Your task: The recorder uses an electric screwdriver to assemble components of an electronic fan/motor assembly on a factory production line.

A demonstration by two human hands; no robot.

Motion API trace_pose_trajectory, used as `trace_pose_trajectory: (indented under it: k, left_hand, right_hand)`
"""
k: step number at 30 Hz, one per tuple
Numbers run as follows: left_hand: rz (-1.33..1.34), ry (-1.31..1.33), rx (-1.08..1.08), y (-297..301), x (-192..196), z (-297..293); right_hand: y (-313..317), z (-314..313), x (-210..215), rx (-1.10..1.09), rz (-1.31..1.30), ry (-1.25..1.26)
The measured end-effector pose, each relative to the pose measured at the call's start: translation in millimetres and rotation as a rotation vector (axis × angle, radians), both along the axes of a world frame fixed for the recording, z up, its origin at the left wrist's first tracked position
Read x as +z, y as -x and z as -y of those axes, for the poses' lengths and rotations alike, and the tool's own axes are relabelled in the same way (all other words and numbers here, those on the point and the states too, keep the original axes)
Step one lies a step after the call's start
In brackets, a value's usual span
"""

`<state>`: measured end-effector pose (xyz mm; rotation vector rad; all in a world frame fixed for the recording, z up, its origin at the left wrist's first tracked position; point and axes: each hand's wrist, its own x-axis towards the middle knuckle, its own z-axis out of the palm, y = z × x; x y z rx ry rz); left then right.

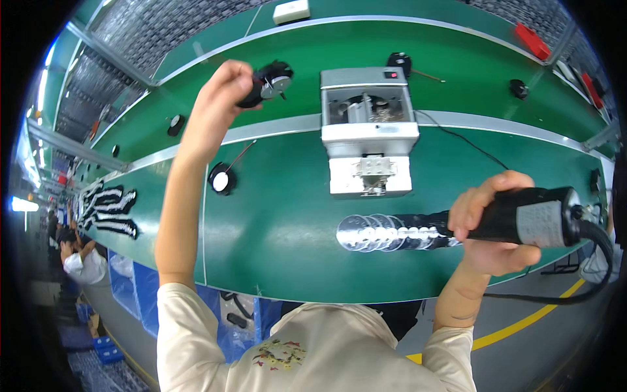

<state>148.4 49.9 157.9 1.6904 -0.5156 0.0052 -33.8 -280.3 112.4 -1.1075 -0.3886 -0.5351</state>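
Left hand holds black part; gap to silver machine edge.

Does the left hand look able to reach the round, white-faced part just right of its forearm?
Probably yes: the round part lies uncovered on the green bench near the forearm, though the left hand holds a dark piece.

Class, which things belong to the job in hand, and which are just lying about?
Probably in the job:
black corded tool in right hand;
dark part in left hand;
grey machine.

Seemingly lying about:
white box;
red bin.
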Motion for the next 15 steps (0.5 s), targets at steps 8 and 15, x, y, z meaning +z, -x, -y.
trace_pose_trajectory:
  k: [8,15]
  left_hand:
    - [0.531,-0.945,0.237,88,-121,-62]
    - [0.424,-0.596,0.68,-33,-99,-168]
  right_hand:
    - [0,-8,-2,0.116,0.015,0.053]
    - [-3,-9,-2,0.052,-0.039,-0.003]
